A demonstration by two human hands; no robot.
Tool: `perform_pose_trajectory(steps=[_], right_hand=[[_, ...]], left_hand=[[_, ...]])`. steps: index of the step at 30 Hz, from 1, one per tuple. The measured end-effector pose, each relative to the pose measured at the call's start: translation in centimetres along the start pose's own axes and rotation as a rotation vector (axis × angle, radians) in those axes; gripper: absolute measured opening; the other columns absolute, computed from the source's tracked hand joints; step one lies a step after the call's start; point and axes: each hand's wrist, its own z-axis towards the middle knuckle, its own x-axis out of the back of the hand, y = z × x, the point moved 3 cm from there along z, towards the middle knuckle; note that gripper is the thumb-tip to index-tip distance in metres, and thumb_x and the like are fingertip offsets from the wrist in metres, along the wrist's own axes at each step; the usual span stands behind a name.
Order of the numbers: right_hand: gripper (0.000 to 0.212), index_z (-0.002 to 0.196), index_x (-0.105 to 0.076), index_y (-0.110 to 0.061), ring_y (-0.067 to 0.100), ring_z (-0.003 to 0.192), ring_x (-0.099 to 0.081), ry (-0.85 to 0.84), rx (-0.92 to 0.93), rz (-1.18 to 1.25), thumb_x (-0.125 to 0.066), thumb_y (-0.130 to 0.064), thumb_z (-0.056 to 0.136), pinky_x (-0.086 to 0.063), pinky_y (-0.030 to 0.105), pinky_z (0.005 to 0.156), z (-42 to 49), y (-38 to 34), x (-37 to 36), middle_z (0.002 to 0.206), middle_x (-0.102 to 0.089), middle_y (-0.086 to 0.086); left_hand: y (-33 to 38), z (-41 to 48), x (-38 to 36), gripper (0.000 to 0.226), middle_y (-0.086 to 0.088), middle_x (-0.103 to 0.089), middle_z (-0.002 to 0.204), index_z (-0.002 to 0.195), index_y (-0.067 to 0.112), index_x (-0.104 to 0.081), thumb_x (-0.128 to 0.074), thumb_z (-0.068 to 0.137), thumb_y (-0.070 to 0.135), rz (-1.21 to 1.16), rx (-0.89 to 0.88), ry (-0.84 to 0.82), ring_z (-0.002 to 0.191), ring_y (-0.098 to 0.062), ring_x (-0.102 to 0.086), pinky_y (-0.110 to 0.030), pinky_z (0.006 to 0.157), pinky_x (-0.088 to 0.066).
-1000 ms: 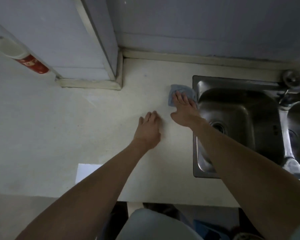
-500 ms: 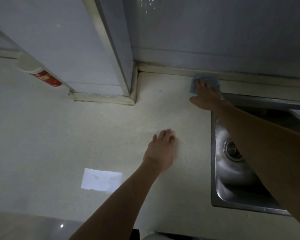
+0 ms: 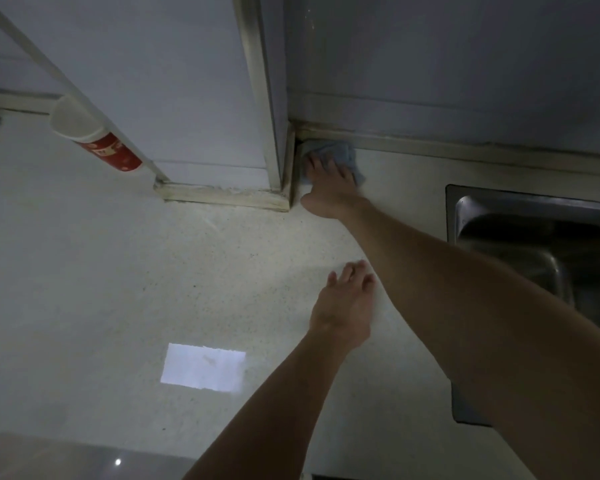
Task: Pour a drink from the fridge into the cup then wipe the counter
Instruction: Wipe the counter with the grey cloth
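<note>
Pale speckled counter (image 3: 118, 289) fills most of the view, w/ a grey wall (image 3: 465, 64) at the back & a boxed-in column (image 3: 194, 81) jutting onto it upper left. Steel sink (image 3: 520, 233) is set into the counter at the right edge, partly hidden by my right forearm. My right hand (image 3: 329, 192) reaches across to the inner corner where column meets wall, fingers straight & pressed flat on the blue-grey cloth (image 3: 345, 152). The cloth lies bunched on the counter, tucked right into that corner. My left hand (image 3: 347, 306) is nearer me, well apart from the cloth, fingers loosely spread, holding nothing; can't tell if it touches the counter. A bright rectangular light patch (image 3: 203, 370) sits on the counter left of my left forearm. A red-&-white cylinder (image 3: 101, 143) stands by the column's left side; can't tell if it's the cup.
</note>
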Motion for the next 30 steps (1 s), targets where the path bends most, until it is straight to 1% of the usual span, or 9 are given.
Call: perform_pose_trajectory(steps=[5,9,12,15,17,20,23,26,30], right_hand=[[0.08,0.155,-0.007,-0.022,0.017,0.15,-0.001,0.016,0.063,0.003,-0.047,-0.02,0.086,-0.006,0.038,0.121,-2.2,2.4,0.7,0.164,-0.003,-0.002],[0.077,0.155,-0.008,-0.023,0.022,0.149,-0.007,0.018,-0.076,0.043,-0.049,-0.02,0.09,-0.009,0.042,0.12,-6.2,8.2,0.8,0.163,-0.006,-0.001],[0.086,0.154,-0.008,-0.028,0.029,0.148,-0.014,0.055,-0.201,0.076,-0.049,-0.031,0.079,-0.017,0.051,0.118,-9.8,13.8,-0.2,0.163,-0.01,0.001],[0.087,0.155,-0.005,-0.029,0.026,0.15,-0.002,0.042,-0.309,0.145,-0.054,-0.019,0.084,-0.014,0.056,0.118,-13.2,16.9,-1.5,0.163,-0.002,-0.002],[0.088,0.155,-0.003,-0.03,0.024,0.15,0.004,0.056,-0.354,0.179,-0.054,-0.015,0.084,-0.01,0.056,0.119,-14.5,17.2,-2.2,0.163,0.002,-0.005],[0.084,0.155,-0.001,-0.024,0.03,0.15,0.001,0.07,-0.436,0.181,-0.053,-0.023,0.089,-0.009,0.053,0.119,-13.9,16.1,-2.3,0.163,0.003,0.001],[0.08,0.155,-0.004,-0.014,0.034,0.149,-0.003,0.09,-0.424,0.173,-0.052,-0.027,0.091,-0.01,0.051,0.12,-12.3,12.5,-2.2,0.162,-0.003,0.012],[0.08,0.155,-0.006,-0.017,0.034,0.149,-0.007,0.084,-0.328,0.187,-0.053,-0.028,0.09,-0.012,0.049,0.121,-9.8,6.7,-2.7,0.161,-0.005,0.013],[0.081,0.155,0.0,-0.016,0.026,0.15,0.006,0.002,-0.144,0.108,-0.045,-0.035,0.091,0.0,0.045,0.122,-5.6,-1.0,-3.5,0.164,0.005,0.005]], left_hand=[[-0.6,0.3,-0.8,0.077,-0.005,0.0,0.165,0.157,0.013,-0.012,-0.055,0.093,0.011,0.033,-0.049,-0.042,0.152,-0.026,0.0,-0.041,0.121,-0.014],[-0.4,0.1,-0.6,0.076,-0.005,0.001,0.165,0.157,0.012,-0.013,-0.056,0.094,0.013,0.013,-0.056,-0.047,0.152,-0.026,-0.001,-0.042,0.121,-0.017],[-0.4,-0.1,-0.4,0.072,-0.005,0.002,0.165,0.156,0.012,-0.013,-0.052,0.096,0.013,-0.016,-0.061,-0.073,0.152,-0.027,0.0,-0.043,0.12,-0.018],[-1.0,-0.1,-0.3,0.071,-0.001,0.002,0.166,0.157,0.013,-0.014,-0.05,0.096,0.013,-0.055,-0.078,-0.086,0.152,-0.022,0.001,-0.04,0.121,-0.016],[-1.4,-0.8,-0.6,0.066,-0.003,-0.007,0.165,0.155,0.01,-0.021,-0.049,0.096,0.012,-0.068,-0.104,-0.052,0.152,-0.021,-0.005,-0.036,0.122,-0.014],[-2.1,-2.8,-1.4,0.062,-0.006,-0.019,0.163,0.154,0.007,-0.023,-0.046,0.097,0.013,-0.114,-0.08,0.016,0.151,-0.02,-0.014,-0.033,0.123,-0.018],[-2.6,-5.1,-2.3,0.06,-0.006,-0.017,0.164,0.155,0.006,-0.02,-0.042,0.1,0.019,-0.096,-0.067,0.043,0.151,-0.021,-0.012,-0.033,0.124,-0.016],[-2.8,-7.5,-3.2,0.058,-0.005,-0.013,0.164,0.153,0.005,-0.025,-0.043,0.099,0.017,-0.096,-0.05,0.068,0.151,-0.022,-0.011,-0.034,0.124,-0.014],[-3.7,-9.7,-4.1,0.055,-0.003,-0.014,0.163,0.15,0.006,-0.032,-0.045,0.098,0.017,-0.092,0.007,0.124,0.15,-0.02,-0.014,-0.031,0.124,-0.015]])
